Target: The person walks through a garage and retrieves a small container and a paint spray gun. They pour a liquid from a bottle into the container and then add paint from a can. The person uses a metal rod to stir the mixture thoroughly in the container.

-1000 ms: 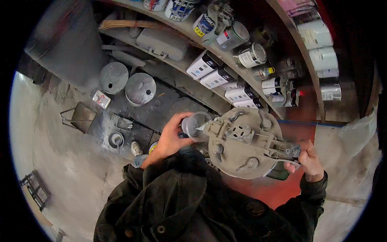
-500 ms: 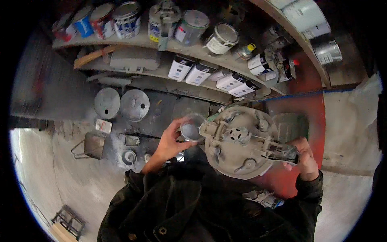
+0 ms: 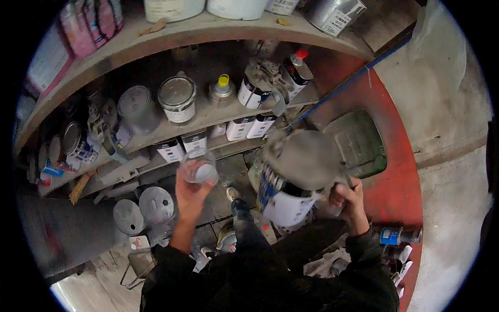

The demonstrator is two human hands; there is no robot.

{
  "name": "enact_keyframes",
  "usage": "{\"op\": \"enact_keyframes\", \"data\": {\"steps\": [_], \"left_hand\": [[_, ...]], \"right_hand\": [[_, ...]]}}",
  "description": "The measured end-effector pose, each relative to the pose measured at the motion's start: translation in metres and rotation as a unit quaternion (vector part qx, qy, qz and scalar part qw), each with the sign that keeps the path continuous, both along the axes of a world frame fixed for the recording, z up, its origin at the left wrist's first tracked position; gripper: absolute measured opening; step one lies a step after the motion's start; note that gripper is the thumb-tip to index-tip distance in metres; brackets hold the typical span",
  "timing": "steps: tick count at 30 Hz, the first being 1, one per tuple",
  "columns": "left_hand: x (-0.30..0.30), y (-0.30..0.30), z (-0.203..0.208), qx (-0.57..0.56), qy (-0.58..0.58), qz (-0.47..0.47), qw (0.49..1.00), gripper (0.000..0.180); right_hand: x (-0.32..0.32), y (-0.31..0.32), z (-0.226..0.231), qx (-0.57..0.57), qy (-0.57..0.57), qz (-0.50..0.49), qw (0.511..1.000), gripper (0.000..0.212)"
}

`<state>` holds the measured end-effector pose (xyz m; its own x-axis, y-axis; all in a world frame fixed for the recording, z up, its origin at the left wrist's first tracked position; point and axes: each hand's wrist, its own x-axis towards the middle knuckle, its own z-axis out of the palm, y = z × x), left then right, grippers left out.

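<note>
My left hand (image 3: 189,200) holds a clear plastic cup (image 3: 199,160), its fingers wrapped round the side and its mouth facing up. Something pale shows at the cup's bottom. Over to the right, my right hand (image 3: 349,200) grips the handle of a large paint can (image 3: 292,207) with a white label. The can's grey lid (image 3: 311,158) is smeared by motion, so its spout cannot be made out. Cup and can are apart, with a gap between them.
Ahead, a shelf (image 3: 208,122) bears several cans, among them a yellow-capped bottle (image 3: 222,88) and a red-capped tin (image 3: 297,75). A higher shelf (image 3: 249,30) curves above it. Two round metal drums (image 3: 156,204) stand at left; a red panel (image 3: 397,192) rises at right.
The view has swung to the right and up. The can has moved away from the cup and turned, so its labelled side shows. Both hands keep their holds.
</note>
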<state>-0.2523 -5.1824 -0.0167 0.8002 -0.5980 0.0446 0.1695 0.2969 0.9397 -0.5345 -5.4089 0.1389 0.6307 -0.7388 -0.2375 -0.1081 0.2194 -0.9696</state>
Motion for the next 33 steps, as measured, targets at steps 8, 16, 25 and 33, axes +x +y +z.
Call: {"op": "enact_keyframes", "data": {"steps": [8,16,25,33], "left_hand": [[0.005,0.091,-0.023,0.109,-0.053,0.062,0.991,0.074],[0.010,0.109,0.008,0.171,-0.030,0.081,0.982,0.077],[0.088,0.035,0.062,0.154,-0.165,0.122,0.967,0.070],[0.143,-0.030,0.094,0.166,-0.214,0.192,0.943,0.061]], "right_hand": [[0.045,-0.112,-0.062,-0.123,-0.099,-0.244,0.957,0.018],[0.092,-0.188,-0.072,-0.204,-0.165,-0.312,0.913,0.022],[0.096,-0.207,-0.080,-0.223,-0.195,-0.295,0.908,0.024],[0.141,-0.250,-0.107,-0.310,-0.146,-0.273,0.899,0.023]]}}
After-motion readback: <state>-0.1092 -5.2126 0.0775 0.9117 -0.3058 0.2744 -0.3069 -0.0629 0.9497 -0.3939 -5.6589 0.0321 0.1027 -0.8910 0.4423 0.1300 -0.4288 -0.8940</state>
